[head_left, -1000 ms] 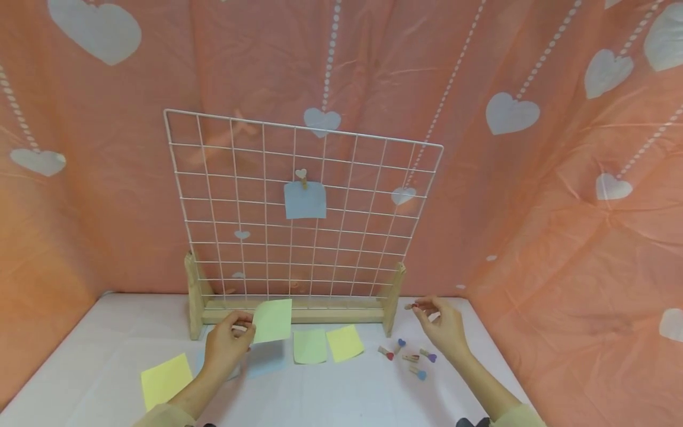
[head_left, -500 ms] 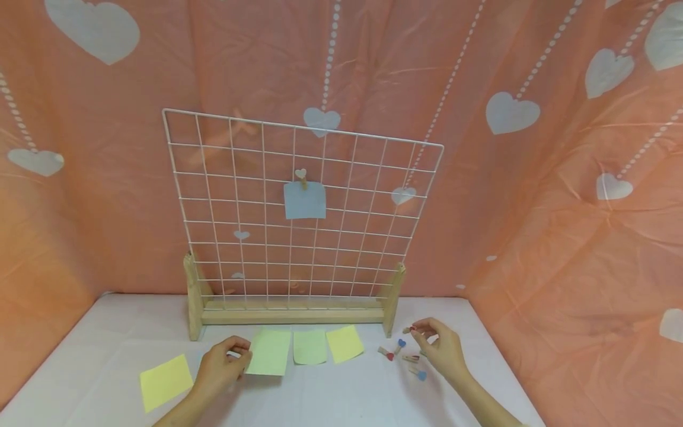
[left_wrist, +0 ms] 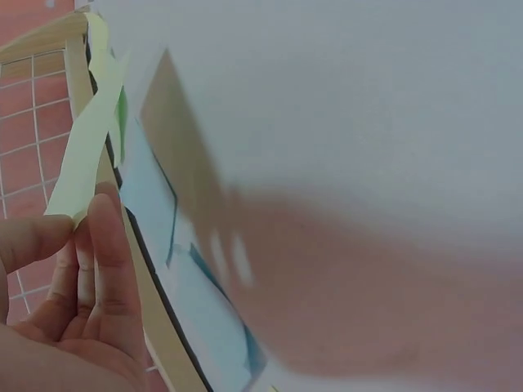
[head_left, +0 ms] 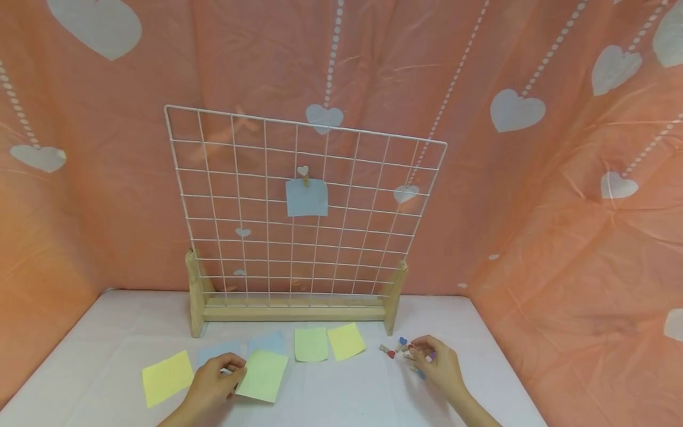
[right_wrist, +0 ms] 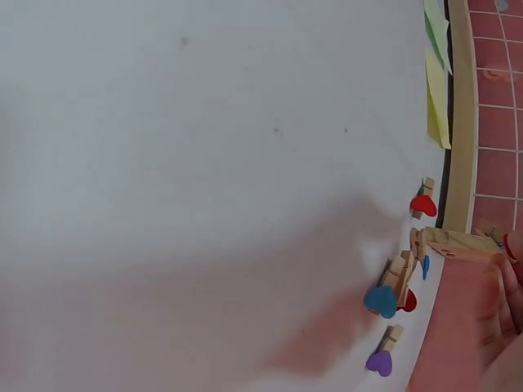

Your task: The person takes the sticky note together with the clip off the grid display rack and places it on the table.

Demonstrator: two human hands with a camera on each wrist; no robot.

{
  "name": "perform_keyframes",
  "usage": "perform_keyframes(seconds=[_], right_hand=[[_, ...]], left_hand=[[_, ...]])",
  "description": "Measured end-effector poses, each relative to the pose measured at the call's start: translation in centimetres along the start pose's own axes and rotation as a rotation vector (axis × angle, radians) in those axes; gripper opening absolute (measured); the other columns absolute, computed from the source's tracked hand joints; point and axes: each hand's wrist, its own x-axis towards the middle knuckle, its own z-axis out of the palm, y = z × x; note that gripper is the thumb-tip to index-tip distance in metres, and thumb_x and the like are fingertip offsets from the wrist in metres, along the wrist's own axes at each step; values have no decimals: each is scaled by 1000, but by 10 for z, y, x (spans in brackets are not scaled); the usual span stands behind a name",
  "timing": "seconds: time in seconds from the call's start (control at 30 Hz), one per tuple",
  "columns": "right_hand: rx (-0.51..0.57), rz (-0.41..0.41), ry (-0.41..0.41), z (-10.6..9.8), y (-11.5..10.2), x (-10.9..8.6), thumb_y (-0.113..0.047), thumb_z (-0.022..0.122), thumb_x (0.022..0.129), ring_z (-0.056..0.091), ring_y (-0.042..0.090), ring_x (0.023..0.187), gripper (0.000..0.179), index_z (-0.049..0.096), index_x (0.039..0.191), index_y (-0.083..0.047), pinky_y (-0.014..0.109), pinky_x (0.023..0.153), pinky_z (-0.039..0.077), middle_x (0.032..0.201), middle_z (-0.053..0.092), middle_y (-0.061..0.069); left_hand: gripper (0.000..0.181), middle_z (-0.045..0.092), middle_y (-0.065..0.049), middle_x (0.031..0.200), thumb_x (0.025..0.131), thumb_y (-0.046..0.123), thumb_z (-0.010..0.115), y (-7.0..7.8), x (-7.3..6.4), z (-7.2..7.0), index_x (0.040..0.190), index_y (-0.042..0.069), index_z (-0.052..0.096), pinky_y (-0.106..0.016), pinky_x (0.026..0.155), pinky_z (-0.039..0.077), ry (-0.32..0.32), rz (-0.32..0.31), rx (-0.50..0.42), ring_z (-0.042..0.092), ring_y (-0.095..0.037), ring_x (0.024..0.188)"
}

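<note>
My left hand (head_left: 213, 379) pinches a pale green sticky note (head_left: 264, 376) by its edge, held above the table in front of two blue sticky notes (head_left: 269, 342). In the left wrist view, thumb and fingers grip the curved green note (left_wrist: 86, 151). My right hand (head_left: 440, 365) pinches a small wooden clothespin (right_wrist: 462, 243) with a red heart, over a cluster of several heart clothespins. Among these are a red-heart clothespin (right_wrist: 423, 204), a light blue-heart clothespin (right_wrist: 382, 300) and a purple-heart clothespin (right_wrist: 381, 362).
A white wire grid (head_left: 213, 218) stands in a wooden base (head_left: 293, 313) at the back. On it hangs a blue note (head_left: 308, 204) under a white-heart clothespin (head_left: 303, 171). Yellow notes (head_left: 168, 378) and a green note (head_left: 310, 345) lie on the white table (head_left: 331, 403).
My left hand has lowered the green note toward me, uncovering the blue notes. My right hand has come down with its clothespin, nearer to the clothespins on the table.
</note>
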Motion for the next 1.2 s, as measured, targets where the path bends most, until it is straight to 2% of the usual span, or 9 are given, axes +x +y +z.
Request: perform_keyframes(seconds=[0.13,0.27,0.43,0.57,0.67,0.77,1.0,1.2], right_hand=[[18,-1,3,4,3,-5,-7,75,78,54,-3,67,9,69,84,-11,22,60,46,73,66,-7],[56,42,-28,8,3,-10,-8,75,79,53,-3,66,8,69,83,-12,19,58,43,72,65,-8],[56,75,-47,13,4,-15,-10,74,80,54,-1,67,7,70,85,-12,21,62,44,74,66,-7],[30,70,-61,17,5,-20,-10,74,81,56,-1,69,8,69,88,-12,24,69,46,76,67,-7],[40,86,-69,19,7,-24,-10,74,81,58,-1,71,11,69,90,-12,26,73,47,78,68,-7],[57,116,-78,21,8,-26,-11,74,81,59,-1,72,12,69,91,-12,26,76,47,80,69,-7],[42,120,-95,20,12,-28,-11,74,81,57,0,70,11,69,91,-10,22,69,48,79,68,-5],[27,164,-135,16,18,-31,-9,73,81,55,0,69,12,68,91,-8,19,64,48,79,66,-2]], left_hand=[[17,60,-3,80,88,9,61,-5,-2,-3,97,-4,65,-26,48,50,-47,3,18,54,-13,52],[19,61,-2,82,90,10,58,-11,-4,-6,99,-5,65,-27,50,52,-98,4,35,54,-12,59],[19,62,-3,84,89,11,59,-18,-5,-7,98,-4,66,-27,52,53,-118,-5,70,55,-14,72],[14,63,-1,82,87,11,62,-20,-4,-5,94,0,67,-25,60,49,-83,-27,127,55,-14,76],[11,62,0,80,86,10,62,-22,-5,-1,92,2,67,-25,58,48,-66,-57,128,54,-14,74],[10,60,-1,76,84,9,63,-24,-8,2,89,2,66,-26,52,47,-58,-81,114,53,-15,69],[12,56,0,66,80,12,70,-28,-9,4,82,3,63,-23,47,42,-41,-36,162,49,-13,57],[17,52,1,66,78,14,75,-24,-6,9,78,7,59,-26,54,38,-28,-72,295,47,-14,61]])
